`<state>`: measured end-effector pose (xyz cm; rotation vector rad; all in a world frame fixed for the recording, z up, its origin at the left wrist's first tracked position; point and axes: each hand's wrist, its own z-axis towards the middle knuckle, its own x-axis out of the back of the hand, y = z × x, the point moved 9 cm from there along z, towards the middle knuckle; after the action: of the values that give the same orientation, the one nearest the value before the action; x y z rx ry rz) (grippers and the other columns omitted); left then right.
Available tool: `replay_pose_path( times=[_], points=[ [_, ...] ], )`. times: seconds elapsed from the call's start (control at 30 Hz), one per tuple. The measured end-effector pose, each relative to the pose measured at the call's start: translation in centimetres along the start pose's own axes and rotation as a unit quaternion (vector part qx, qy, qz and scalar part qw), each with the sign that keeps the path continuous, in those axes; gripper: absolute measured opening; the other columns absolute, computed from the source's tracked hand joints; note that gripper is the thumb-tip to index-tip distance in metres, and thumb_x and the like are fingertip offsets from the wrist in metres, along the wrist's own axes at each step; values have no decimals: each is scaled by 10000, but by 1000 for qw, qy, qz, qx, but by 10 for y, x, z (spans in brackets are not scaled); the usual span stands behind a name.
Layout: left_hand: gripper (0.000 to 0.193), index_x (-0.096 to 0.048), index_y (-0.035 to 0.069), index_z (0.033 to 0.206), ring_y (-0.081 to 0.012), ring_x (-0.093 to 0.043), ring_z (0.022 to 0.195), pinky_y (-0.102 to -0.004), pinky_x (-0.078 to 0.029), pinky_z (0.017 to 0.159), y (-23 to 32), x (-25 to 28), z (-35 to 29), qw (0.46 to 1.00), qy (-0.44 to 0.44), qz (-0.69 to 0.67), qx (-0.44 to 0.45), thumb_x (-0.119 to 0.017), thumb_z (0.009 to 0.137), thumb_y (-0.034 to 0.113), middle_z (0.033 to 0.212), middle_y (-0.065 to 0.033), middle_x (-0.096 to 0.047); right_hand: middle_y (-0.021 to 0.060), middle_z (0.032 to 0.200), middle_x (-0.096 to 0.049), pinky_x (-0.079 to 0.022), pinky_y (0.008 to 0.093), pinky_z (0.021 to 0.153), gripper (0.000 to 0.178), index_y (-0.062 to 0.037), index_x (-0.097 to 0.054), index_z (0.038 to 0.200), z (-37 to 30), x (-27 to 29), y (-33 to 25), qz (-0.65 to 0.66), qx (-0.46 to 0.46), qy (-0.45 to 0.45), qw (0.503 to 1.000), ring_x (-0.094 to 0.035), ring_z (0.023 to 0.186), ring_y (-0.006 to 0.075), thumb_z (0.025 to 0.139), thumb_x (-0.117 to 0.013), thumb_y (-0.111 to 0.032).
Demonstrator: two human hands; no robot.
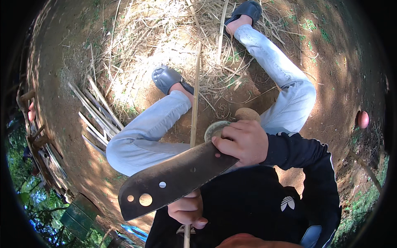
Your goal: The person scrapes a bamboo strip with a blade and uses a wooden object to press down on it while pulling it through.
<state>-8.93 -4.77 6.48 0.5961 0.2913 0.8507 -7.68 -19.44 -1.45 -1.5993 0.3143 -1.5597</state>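
Note:
My right hand is closed round the handle of a broad machete. Its dark blade, pierced by several round holes, slants down to the left across my lap. A rounded wooden knob and a pale ring-shaped piece show beside the right fist. Below the blade, my left hand grips a long, thin bamboo strip. The strip runs away from me between my legs and passes under the blade, which hides part of it and some of the left fingers. Whether the edge touches the strip, I cannot tell.
Pale shavings lie heaped on the dirt around my sandalled feet. Several split bamboo lengths rest beside my left knee. A reddish round object is at the far right. Stacked wood and a green panel stand left.

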Motion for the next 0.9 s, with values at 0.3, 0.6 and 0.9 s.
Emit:
replay_pose_path(
  times=[0.3,0.6,0.9],
  points=[
    [356,-427,126,567,-84,-283,354,-259,-285,411,2,-2,1,999,22,26,-27,-656,792,278,428,66,-287,54,792,-581,-503,380,550,359,-121,-561,931,-1,-10,10,-19,-38,-24,999,-633,690,255,601,-696,-165],
    [363,-449,127,567,-125,-365,447,-262,-306,437,0,-1,-4,999,25,34,22,-660,800,310,496,47,-347,71,722,-557,-507,405,538,276,-118,-548,885,10,-13,17,0,-32,7,999,-630,647,282,643,-675,-160],
    [362,-445,116,565,-132,-349,410,-273,-338,430,0,-1,-4,998,36,51,28,-635,814,298,459,47,-316,85,767,-564,-483,413,530,368,-89,-552,986,18,-15,7,-31,10,-8,999,-606,638,304,673,-716,-189]
  ],
)
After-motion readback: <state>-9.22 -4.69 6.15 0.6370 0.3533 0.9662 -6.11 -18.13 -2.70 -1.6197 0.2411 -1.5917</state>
